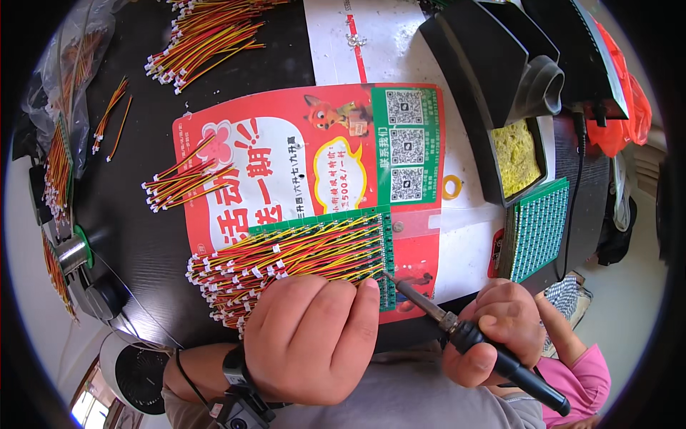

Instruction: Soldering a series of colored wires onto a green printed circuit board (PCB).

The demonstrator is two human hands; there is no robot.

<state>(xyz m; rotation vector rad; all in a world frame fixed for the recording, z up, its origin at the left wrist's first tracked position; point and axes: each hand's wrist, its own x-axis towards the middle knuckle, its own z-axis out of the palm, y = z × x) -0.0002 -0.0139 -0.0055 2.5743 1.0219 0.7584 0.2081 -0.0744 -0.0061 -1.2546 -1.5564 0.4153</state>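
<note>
My right hand (pixel 500 325) grips a soldering iron (pixel 468 336) by its black handle. The iron's tip points left and reaches the right edge of a green circuit board (pixel 386 293). Rows of red and yellow wires (pixel 307 250) with small white connectors at their left ends lie across that board and meet it near its right edge. Over the lower wires sits my left hand (pixel 314 336), closed, its fingertips pinched just left of the iron's tip. Whatever those fingers hold is hidden under the hand.
A red printed sheet (pixel 286 150) lies beneath the board, with loose wires (pixel 189 182) on it. More wires (pixel 207 43) are heaped at the back. Right stand a black iron holder with yellow sponge (pixel 516 161) and stacked boards (pixel 539 229). Left is a solder spool (pixel 73 252). A pink-sleeved person (pixel 582 382) is nearby.
</note>
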